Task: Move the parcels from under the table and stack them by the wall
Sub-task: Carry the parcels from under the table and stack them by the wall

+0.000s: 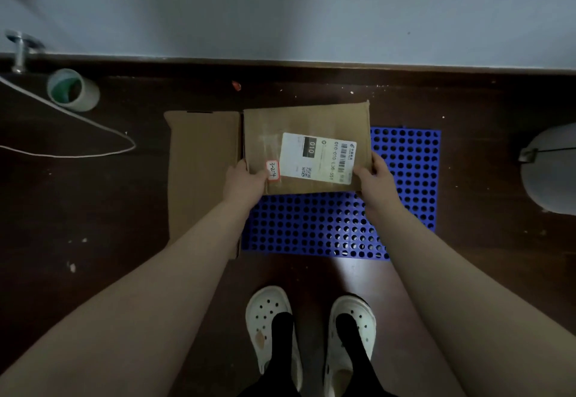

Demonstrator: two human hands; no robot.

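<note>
Brown cardboard parcel (307, 147) with a white printed label, gripped at both near corners over the far-left part of a blue perforated plastic mat (405, 178); resting or lifted, cannot tell. Left hand (244, 181) at its 7 o'clock, thumb on top, other fingers hidden beneath; right hand (375, 175) at 4 o'clock, clamped likewise on the edge. Flat brown cardboard sheet (202, 172) just beside at 9 o'clock. Pale wall (280, 7) near at 12 o'clock. Greenish tape roll (73, 89) at 10 o'clock, well apart.
</note>
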